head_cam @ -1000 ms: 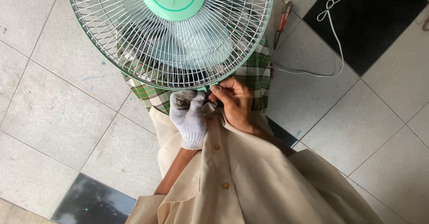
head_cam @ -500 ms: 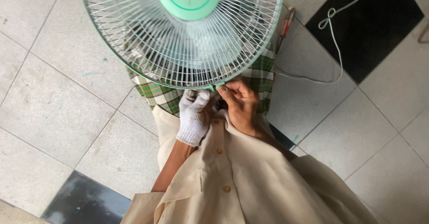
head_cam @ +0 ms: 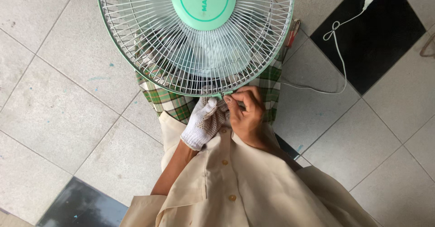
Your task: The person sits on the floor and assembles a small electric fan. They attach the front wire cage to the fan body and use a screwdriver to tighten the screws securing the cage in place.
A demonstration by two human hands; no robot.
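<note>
Both hands at small green clip (head_cam: 223, 94) on bottom rim of round green-rimmed wire fan guard (head_cam: 136, 68), just above them. Gloved left hand (head_cam: 205, 122) curled beneath clip; bare right hand (head_cam: 247, 114) pinching it. Best: steady rim with left, squeeze evenly, keep fingertips outside wires.

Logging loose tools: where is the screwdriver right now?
In the head view the screwdriver lies on the tiled floor at upper right, just beyond the right rim of the fan guard, left of the white power cord.
</note>
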